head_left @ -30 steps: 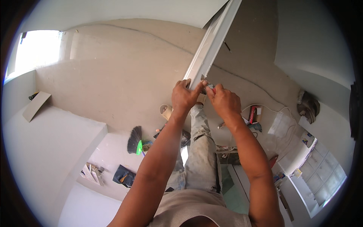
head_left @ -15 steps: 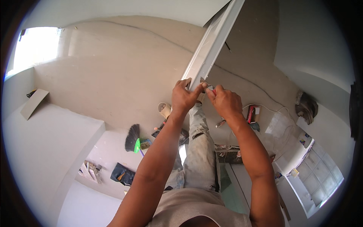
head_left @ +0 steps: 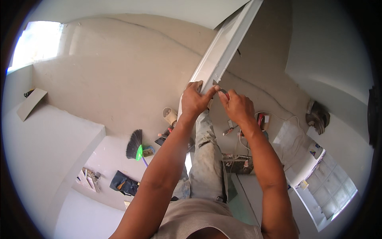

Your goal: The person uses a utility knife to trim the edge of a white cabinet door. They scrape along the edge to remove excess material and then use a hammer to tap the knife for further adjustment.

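A long white door-like panel (head_left: 227, 47), with a grooved face and a narrow edge, slants from the top of the view toward me. My left hand (head_left: 195, 99) is closed over its near end, fingers on the left side and thumb stretched across the edge. My right hand (head_left: 238, 106) is closed around a red-handled tool with a flat metal blade (head_left: 223, 91). The blade's tip lies on the panel's edge, beside my left thumb. Small white bits show on the edge just beyond it. The palm and closed fingers hide most of the handle.
Far below, on the floor, lie a broom (head_left: 135, 145) with black bristles, a dark bag (head_left: 124, 183), a beige shoe-like object (head_left: 170, 115) and a red box (head_left: 261, 119). A cable (head_left: 274, 95) crosses the floor. White walls (head_left: 330, 51) stand on both sides.
The blade has shifted slightly along the panel's edge, and more of it shows. Both hands keep their grips. The whole view has moved a little, so the floor things sit slightly further left.
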`<state>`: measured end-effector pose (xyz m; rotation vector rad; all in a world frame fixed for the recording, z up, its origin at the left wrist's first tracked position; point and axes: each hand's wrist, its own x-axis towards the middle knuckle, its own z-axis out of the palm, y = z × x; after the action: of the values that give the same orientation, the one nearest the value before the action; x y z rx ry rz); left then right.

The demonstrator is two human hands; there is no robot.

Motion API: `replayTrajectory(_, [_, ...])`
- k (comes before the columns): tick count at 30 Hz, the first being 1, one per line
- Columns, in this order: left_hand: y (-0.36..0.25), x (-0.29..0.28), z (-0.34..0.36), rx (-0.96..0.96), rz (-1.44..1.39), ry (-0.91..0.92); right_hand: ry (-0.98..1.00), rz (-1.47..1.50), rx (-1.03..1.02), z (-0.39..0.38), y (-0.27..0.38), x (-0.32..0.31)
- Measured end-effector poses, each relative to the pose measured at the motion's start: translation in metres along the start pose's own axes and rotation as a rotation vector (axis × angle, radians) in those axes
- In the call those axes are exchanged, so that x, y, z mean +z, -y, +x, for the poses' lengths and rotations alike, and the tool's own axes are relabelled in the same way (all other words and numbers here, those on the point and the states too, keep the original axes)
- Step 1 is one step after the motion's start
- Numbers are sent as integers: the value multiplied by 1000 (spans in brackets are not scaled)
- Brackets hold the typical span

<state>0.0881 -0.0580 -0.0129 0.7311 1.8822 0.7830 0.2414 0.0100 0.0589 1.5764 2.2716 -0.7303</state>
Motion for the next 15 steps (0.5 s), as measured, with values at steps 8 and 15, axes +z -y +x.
replayTrajectory(8, [-12, 1, -3, -64, 92, -82, -11, -117, 45, 7, 8, 1])
replayTrajectory(15, [-6, 3, 1, -25, 91, -21, -105, 8, 59, -3, -1, 15])
